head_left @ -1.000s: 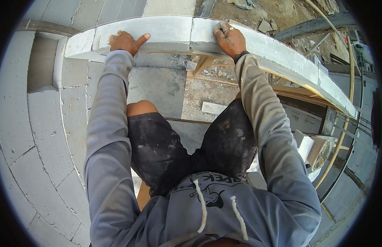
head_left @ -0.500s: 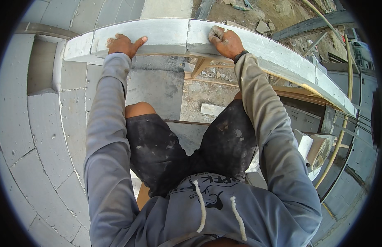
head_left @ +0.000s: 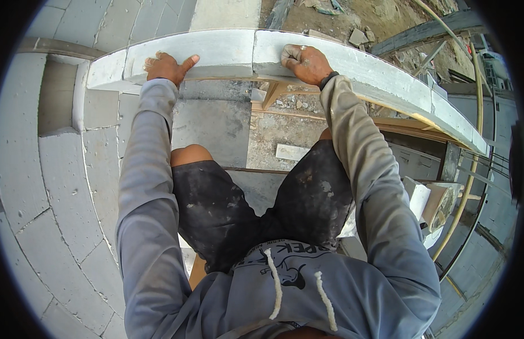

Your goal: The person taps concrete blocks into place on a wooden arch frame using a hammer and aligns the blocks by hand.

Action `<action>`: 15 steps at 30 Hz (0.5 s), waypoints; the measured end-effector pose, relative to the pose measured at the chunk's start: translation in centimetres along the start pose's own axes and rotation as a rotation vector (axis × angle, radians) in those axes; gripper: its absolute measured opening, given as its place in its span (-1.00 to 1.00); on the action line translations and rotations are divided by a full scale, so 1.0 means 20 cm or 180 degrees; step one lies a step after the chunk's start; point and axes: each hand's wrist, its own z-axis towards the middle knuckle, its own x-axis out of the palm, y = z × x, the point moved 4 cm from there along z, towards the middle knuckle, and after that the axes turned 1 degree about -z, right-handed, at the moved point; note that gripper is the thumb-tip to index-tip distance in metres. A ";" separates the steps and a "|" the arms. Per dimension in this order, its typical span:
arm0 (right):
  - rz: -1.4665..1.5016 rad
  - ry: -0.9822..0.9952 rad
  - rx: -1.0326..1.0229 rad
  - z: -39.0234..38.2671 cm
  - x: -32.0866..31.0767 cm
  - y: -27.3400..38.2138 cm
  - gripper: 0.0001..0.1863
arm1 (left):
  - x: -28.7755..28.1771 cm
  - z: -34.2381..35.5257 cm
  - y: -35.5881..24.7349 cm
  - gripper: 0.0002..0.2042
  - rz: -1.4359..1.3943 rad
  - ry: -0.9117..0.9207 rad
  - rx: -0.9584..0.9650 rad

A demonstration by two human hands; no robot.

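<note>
A row of pale lightweight concrete blocks crosses in front of me, bowed by the lens. My left hand (head_left: 169,68) lies on the left block (head_left: 217,51), its thumb spread away to the right. Against the neighbouring block (head_left: 375,65), just right of the vertical joint, rests my right hand (head_left: 307,63). Its fingers are curled and the thumb is pressed to them. Whether anything is inside that hand is hidden. Both arms reach forward in grey sleeves, with a dark band at the right wrist.
At my left rises a block wall (head_left: 70,192) with a rectangular recess (head_left: 57,93). Timber framing (head_left: 412,129) runs under the row. Below lie a grey board (head_left: 208,127), rubble and a pale offcut (head_left: 291,152). A bent pole (head_left: 480,96) stands at right.
The whole scene sits slightly lower in the picture, as my view has shifted a little. Both hands keep nearly the same places on the blocks.
</note>
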 end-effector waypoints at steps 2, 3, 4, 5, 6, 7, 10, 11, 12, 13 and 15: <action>0.0503 -0.0078 -0.0042 -0.01 -0.01 0.01 -0.84 | -0.02 0.00 0.00 0.14 0.0222 -0.0261 0.0036; 0.0522 -0.0118 -0.0078 -0.01 0.00 0.01 -0.84 | -0.01 0.00 0.00 0.14 0.0031 -0.0070 0.0011; 0.0487 -0.0332 0.0043 -0.01 0.00 0.01 -0.84 | 0.00 0.00 0.00 0.14 -0.0170 0.0097 -0.0023; 0.0449 -0.0559 0.0255 -0.01 -0.01 0.00 -0.84 | 0.00 0.00 0.00 0.14 -0.0147 0.0113 -0.0018; 0.0468 -0.0559 0.0176 0.01 0.01 0.01 -0.84 | -0.01 0.00 0.00 0.15 -0.0042 -0.0028 0.0007; 0.0141 -0.0596 0.0256 0.02 0.01 0.01 -0.84 | -0.01 -0.01 0.00 0.15 0.0067 -0.0068 0.0013; -0.0100 -0.0324 0.0172 0.03 0.01 -0.01 -0.83 | 0.00 0.00 0.01 0.15 -0.0435 0.0271 -0.0074; -0.0046 -0.0115 0.0007 0.04 0.01 -0.02 -0.83 | 0.02 0.00 0.01 0.15 -0.0413 0.0376 -0.0062; -0.0052 -0.0085 -0.0011 0.03 0.01 -0.03 -0.83 | 0.00 -0.02 0.00 0.15 0.0110 -0.0241 0.0062; 0.0419 -0.0008 -0.0036 0.03 0.00 -0.04 -0.80 | -0.01 -0.02 -0.01 0.15 0.0644 -0.0671 0.0159; 0.0907 0.0094 -0.0040 0.01 0.02 -0.04 -0.77 | 0.00 0.00 0.00 0.16 0.0422 -0.0520 0.0174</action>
